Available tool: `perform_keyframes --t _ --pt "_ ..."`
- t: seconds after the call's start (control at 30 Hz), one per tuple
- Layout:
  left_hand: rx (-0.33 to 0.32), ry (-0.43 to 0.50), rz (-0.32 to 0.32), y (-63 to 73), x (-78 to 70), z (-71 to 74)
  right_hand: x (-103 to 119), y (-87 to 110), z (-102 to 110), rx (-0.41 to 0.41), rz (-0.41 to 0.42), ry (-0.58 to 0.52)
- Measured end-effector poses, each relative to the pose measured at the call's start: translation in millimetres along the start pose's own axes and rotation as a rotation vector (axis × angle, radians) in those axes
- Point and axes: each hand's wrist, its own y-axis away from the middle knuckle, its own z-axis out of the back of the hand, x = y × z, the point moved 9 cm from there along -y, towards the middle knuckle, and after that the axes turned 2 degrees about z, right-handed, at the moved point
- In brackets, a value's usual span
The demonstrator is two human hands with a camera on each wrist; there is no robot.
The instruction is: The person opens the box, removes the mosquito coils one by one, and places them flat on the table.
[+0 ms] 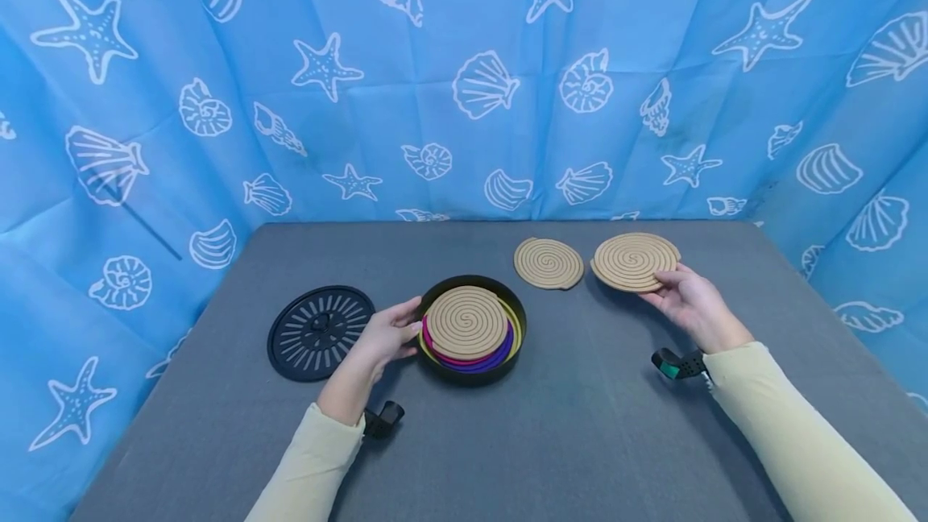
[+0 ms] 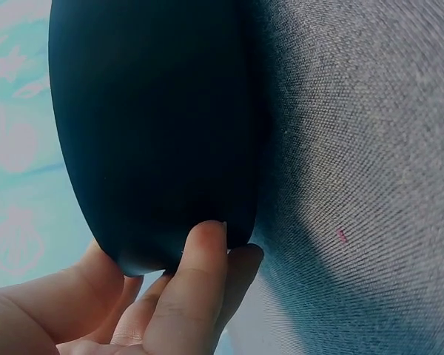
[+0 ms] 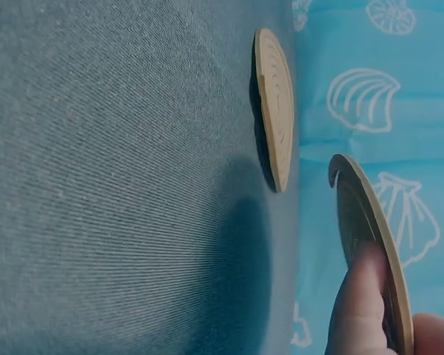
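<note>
In the head view my left hand (image 1: 391, 333) grips the left side of a round black tin (image 1: 516, 367); the left wrist view has its thumb and fingers on the tin's dark side wall (image 2: 155, 133). A tan mosquito coil (image 1: 467, 322) lies inside, over pink, purple (image 1: 502, 354) and yellow ones that show only at their edges. My right hand (image 1: 692, 304) pinches another tan mosquito coil (image 1: 632, 260) by its near right edge. The right wrist view shows this coil (image 3: 374, 214) raised off the table, its hooked outer end visible.
A third tan mosquito coil (image 1: 548, 263) lies flat behind the tin. Left of it lies a black slotted lid (image 1: 319, 361) with a small knob. The grey table (image 1: 565, 441) ends at a blue shell-print curtain (image 1: 435, 119). Each wrist wears a black strap-on device (image 1: 677, 363).
</note>
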Motion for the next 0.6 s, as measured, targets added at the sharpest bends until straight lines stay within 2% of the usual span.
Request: perform_keyframes --t 0.3,0.6 --pt "-0.006 0.0 -0.013 1.9 -1.1 0.7 1.7 -10.9 3.8 -0.008 -0.042 -0.129" --pt "-0.009 0.002 -0.008 0.4 0.0 0.3 2.7 -23.2 9.9 -0.08 -0.108 -0.232"
